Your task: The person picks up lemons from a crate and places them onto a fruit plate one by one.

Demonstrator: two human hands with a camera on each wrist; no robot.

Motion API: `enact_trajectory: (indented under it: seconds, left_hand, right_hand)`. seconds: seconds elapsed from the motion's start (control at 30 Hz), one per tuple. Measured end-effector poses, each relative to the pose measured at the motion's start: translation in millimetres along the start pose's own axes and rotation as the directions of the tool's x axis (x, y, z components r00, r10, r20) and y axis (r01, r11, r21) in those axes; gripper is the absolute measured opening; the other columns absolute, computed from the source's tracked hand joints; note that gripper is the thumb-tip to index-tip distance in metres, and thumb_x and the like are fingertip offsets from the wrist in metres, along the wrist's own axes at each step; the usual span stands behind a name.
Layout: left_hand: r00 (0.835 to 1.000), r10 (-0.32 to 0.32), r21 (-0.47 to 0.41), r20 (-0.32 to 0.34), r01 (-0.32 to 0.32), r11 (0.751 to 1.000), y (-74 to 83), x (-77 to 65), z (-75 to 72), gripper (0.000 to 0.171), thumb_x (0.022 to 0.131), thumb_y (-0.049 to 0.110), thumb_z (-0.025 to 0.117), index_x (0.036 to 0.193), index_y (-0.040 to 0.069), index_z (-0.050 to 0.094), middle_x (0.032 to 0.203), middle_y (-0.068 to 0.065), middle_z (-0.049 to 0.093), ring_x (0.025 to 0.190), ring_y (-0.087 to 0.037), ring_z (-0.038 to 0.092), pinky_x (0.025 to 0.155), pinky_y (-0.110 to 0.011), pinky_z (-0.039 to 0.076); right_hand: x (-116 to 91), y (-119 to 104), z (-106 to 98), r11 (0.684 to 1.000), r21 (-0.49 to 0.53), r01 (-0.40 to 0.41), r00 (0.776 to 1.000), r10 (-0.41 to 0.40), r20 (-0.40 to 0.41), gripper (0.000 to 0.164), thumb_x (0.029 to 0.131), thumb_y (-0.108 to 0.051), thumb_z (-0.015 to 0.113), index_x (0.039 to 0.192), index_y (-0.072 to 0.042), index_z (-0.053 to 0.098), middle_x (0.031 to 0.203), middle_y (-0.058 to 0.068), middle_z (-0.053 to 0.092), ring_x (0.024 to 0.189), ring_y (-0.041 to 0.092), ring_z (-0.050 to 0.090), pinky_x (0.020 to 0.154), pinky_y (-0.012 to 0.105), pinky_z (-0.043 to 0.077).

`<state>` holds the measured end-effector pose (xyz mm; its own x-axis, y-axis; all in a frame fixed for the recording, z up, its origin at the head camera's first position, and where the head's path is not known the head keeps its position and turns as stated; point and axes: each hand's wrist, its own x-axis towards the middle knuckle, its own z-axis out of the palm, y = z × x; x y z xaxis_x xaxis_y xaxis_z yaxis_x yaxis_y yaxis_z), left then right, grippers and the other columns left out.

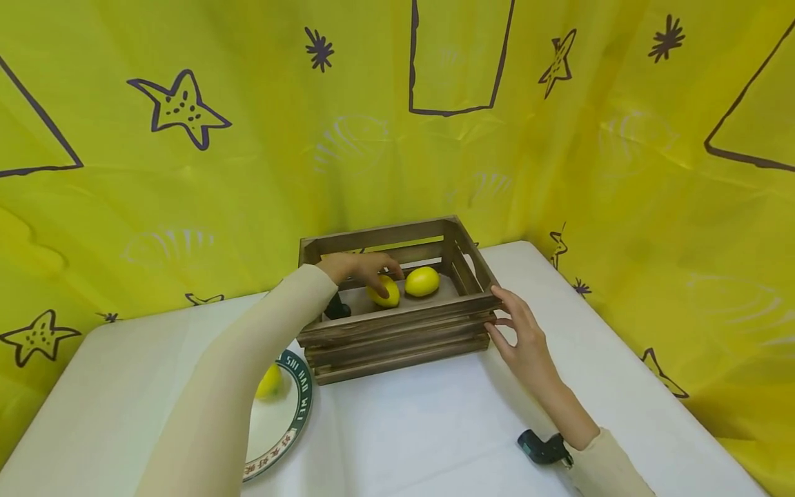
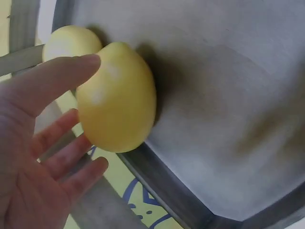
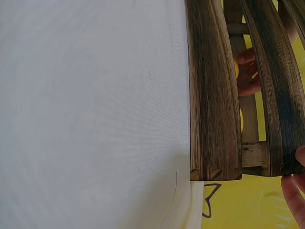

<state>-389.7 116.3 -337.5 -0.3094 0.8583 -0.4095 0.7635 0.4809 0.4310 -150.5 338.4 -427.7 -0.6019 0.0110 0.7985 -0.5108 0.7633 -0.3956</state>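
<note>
A brown slatted wooden crate (image 1: pixel 397 330) stands on the white table. Inside it, my left hand (image 1: pixel 366 268) is over a yellow lemon (image 1: pixel 384 293), its thumb lying against the fruit. The left wrist view shows that lemon (image 2: pixel 118 100) close up, the other fingers (image 2: pixel 71 155) spread apart at its side. Beside it in the crate lies a second lemon (image 1: pixel 422 281). My right hand (image 1: pixel 524 345) grips the crate's near right corner, thumb and fingertips at the slat ends; only its fingertips show at the right wrist view's edge.
Left of the crate, a white plate (image 1: pixel 304 386) with a green lettered rim holds another lemon (image 1: pixel 270 382), partly behind my left sleeve (image 1: pixel 248 366). A yellow patterned curtain (image 1: pixel 267 179) hangs behind and right of the table (image 1: pixel 422 428). A black wrist device (image 1: pixel 542 447) is at my right wrist.
</note>
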Motion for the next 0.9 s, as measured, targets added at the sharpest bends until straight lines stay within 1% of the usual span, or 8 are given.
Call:
enact_trajectory:
  seconds: [0.13,0.27,0.33,0.47,0.53,0.63,0.77,0.9]
  left_hand:
    - [0.997,-0.058,0.067,0.049,0.054,0.996,-1.3,3.1,3.1,0.05,0.093,0.012,0.065,0.14,0.005,0.05,0.152,-0.017,0.036,0.141,-0.032,0.031,0.116,-0.043,0.028]
    - [0.989,-0.112,0.106,0.094,0.102,0.989,2.0,3.8,3.7,0.05,0.094,0.013,0.065,0.142,0.011,0.05,0.154,-0.014,0.033,0.143,-0.03,0.028,0.117,-0.043,0.027]
    - [0.988,-0.12,0.103,0.099,0.11,0.989,4.1,3.3,2.9,0.051,0.094,0.011,0.065,0.142,0.011,0.049,0.153,-0.013,0.035,0.143,-0.029,0.029,0.116,-0.042,0.028]
    - [0.989,-0.112,0.131,0.094,0.099,0.986,4.0,4.0,1.3,0.051,0.093,0.011,0.066,0.141,0.011,0.05,0.151,-0.013,0.038,0.14,-0.029,0.032,0.115,-0.041,0.03]
    - [0.988,-0.123,0.131,0.096,0.11,0.985,2.7,4.3,1.6,0.05,0.093,0.011,0.066,0.141,0.013,0.051,0.151,-0.013,0.037,0.14,-0.028,0.032,0.115,-0.041,0.03]
    - [0.98,-0.156,0.073,0.127,0.148,0.986,1.1,3.9,4.4,0.051,0.092,0.01,0.067,0.141,0.016,0.052,0.154,-0.012,0.032,0.14,-0.028,0.031,0.113,-0.041,0.032]
    - [0.964,-0.195,0.017,0.18,0.195,0.981,-0.2,2.0,9.1,0.054,0.091,0.01,0.068,0.142,0.019,0.051,0.155,-0.012,0.028,0.135,-0.029,0.036,0.104,-0.044,0.044]
    - [0.96,-0.199,0.002,0.195,0.202,0.979,1.0,1.0,9.2,0.055,0.091,0.01,0.068,0.142,0.018,0.051,0.153,-0.014,0.03,0.131,-0.031,0.041,0.097,-0.046,0.05]
  right_hand:
    - [-0.4,-1.4,-0.9,1.0,0.0,-0.006,1.0,0.006,0.0,0.083,0.065,0.028,0.073,0.139,0.003,0.045,0.136,0.022,0.048,0.107,0.022,0.055,0.083,0.013,0.051]
    - [0.0,-2.4,-2.2,1.0,0.001,-0.001,1.0,0.001,-0.004,0.083,0.065,0.028,0.073,0.138,0.003,0.045,0.136,0.023,0.049,0.107,0.021,0.056,0.083,0.013,0.051]
    - [0.6,-2.4,-2.6,1.0,0.001,0.001,1.0,-0.001,-0.008,0.082,0.065,0.028,0.073,0.138,0.003,0.045,0.136,0.022,0.049,0.107,0.019,0.055,0.082,0.013,0.051]
    - [2.2,-1.6,-2.8,1.0,0.005,0.0,1.0,0.0,-0.011,0.082,0.065,0.028,0.073,0.138,0.003,0.045,0.136,0.022,0.049,0.109,0.014,0.054,0.082,0.014,0.052]
    - [2.7,-1.3,-2.6,1.0,0.008,0.002,1.0,-0.002,-0.01,0.082,0.065,0.028,0.073,0.138,0.003,0.045,0.136,0.022,0.049,0.11,0.011,0.054,0.082,0.014,0.052]
    - [2.6,-0.8,-1.3,1.0,0.014,0.002,1.0,-0.002,-0.012,0.082,0.065,0.029,0.073,0.138,0.003,0.045,0.136,0.022,0.049,0.11,0.009,0.053,0.082,0.014,0.052]
    - [1.0,0.6,2.0,1.0,0.018,0.008,1.0,-0.008,-0.018,0.081,0.065,0.028,0.073,0.137,0.004,0.046,0.136,0.022,0.049,0.109,0.009,0.054,0.081,0.015,0.053]
    - [0.9,1.8,2.6,1.0,0.023,0.013,1.0,-0.012,-0.021,0.081,0.065,0.028,0.073,0.137,0.003,0.046,0.136,0.021,0.05,0.108,0.01,0.055,0.08,0.016,0.053]
